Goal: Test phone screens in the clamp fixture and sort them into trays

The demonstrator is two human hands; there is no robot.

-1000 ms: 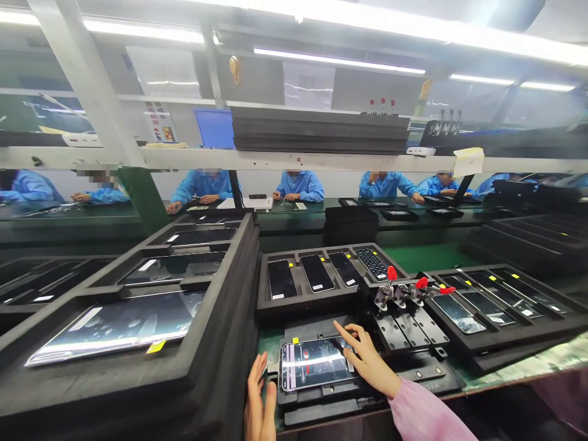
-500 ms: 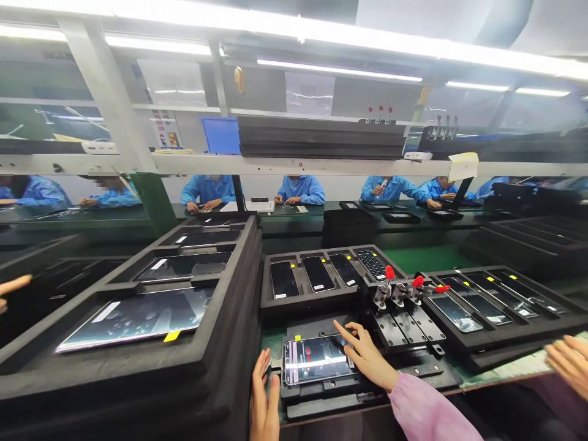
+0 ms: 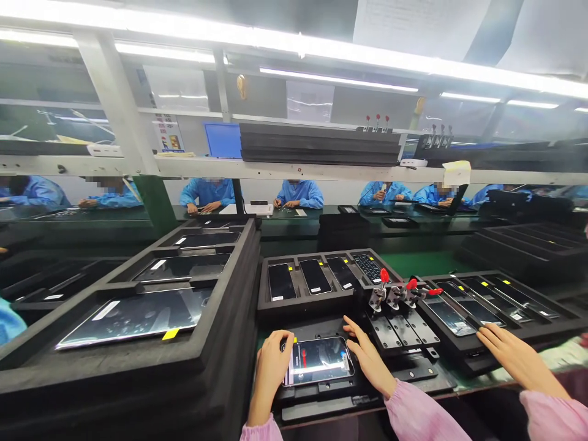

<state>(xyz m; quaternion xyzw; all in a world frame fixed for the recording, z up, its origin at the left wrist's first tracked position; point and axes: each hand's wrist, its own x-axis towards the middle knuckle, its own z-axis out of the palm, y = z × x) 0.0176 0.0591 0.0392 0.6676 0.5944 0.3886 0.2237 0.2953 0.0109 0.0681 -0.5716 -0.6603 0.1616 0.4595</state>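
Note:
A phone [image 3: 319,360] with a lit screen lies in a black fixture [image 3: 331,398] at the near edge of the bench. My left hand [image 3: 271,362] curls its fingers round the phone's left end. My right hand [image 3: 367,355] lies with fingers stretched out, the fingertips against the phone's right end. Both wrists wear pink sleeves. Beside my right hand are black clamp plates [image 3: 404,331] with red-handled toggle clamps [image 3: 399,291].
A tall stack of black foam trays [image 3: 138,367] holding large screens stands at the left. A tray of phones [image 3: 312,278] sits behind the fixture. Another person's hand [image 3: 514,355] in a pink sleeve rests on the right tray [image 3: 505,306]. Workers in blue sit across the line.
My left hand rose from flat beside the fixture and closed on the phone's left end. Another person's hand reached in from the right onto the right tray. The view tilted slightly.

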